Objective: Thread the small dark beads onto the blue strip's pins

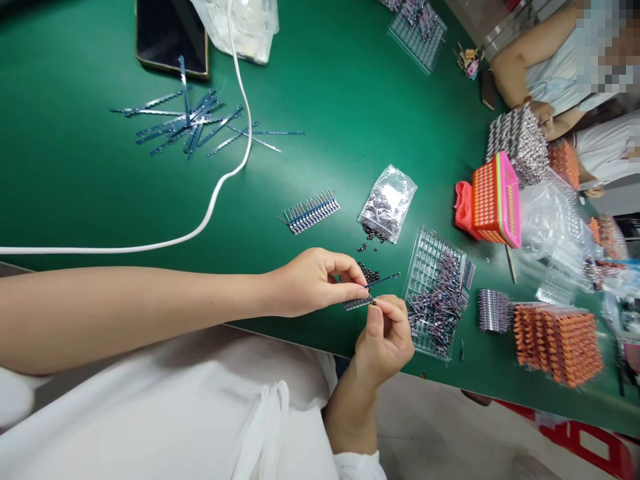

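My left hand (313, 283) pinches a thin dark blue notched strip (387, 278) between thumb and fingers, its free end pointing right. Close against it, my right hand (387, 337) is closed in a pinch, with a tiny dark piece (373, 303) at its fingertips; its exact kind is too small to tell. Just beyond the fingertips lies a heap of small dark beads (369, 273). A row of small metal parts (357, 304) shows partly under the left fingers. To the right, a clear plastic tray (417, 267) bears many thin purplish pins (445, 300).
A plastic bag of dark beads (387, 203) and a strip with attached pins (313, 212) lie farther back. Blue strips (193, 123) are piled near a phone (173, 37) and white cable (215, 193). Right stand an orange basket (487, 200) and orange stacks (557, 343). Another person (555, 60) sits beyond.
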`<move>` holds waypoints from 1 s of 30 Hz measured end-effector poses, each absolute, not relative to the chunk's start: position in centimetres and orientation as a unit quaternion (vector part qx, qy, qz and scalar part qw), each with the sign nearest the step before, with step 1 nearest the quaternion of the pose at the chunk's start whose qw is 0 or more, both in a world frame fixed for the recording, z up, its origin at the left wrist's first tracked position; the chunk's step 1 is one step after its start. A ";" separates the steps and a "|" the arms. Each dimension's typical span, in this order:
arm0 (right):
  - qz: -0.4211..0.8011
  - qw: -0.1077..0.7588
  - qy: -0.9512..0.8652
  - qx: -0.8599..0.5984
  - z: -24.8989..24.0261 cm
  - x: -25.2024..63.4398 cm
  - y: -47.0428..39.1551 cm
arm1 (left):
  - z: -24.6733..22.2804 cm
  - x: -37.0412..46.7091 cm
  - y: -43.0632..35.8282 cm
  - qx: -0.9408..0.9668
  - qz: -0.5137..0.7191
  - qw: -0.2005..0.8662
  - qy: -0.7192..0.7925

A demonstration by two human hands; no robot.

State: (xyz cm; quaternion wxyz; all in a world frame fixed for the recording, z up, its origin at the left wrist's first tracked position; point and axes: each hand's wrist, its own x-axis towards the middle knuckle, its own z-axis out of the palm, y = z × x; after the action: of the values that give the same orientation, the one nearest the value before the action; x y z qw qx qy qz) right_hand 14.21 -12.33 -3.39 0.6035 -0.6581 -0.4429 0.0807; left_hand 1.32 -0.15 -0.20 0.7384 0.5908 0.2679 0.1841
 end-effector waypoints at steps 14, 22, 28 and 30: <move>0.087 0.595 -0.441 -0.667 -3.4 14.3 -12.5 | -0.2 1.3 -0.1 0.592 0.182 0.740 0.262; 0.095 0.589 -0.446 -0.667 -3.3 14.3 -12.5 | 0.0 1.2 0.1 0.612 0.174 0.723 0.268; 0.131 0.590 -0.438 -0.666 -3.4 14.7 -12.6 | 0.1 1.2 0.2 0.630 0.164 0.711 0.268; 0.160 0.604 -0.436 -0.648 -3.4 14.9 -12.6 | 0.1 1.2 0.1 0.623 0.157 0.718 0.268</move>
State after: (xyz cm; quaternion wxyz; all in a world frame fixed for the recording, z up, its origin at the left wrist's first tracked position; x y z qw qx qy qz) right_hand 14.87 -12.55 -3.42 0.6041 -0.6477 -0.4357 0.1602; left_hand 1.19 0.13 0.14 0.7179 0.6228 0.2681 0.1574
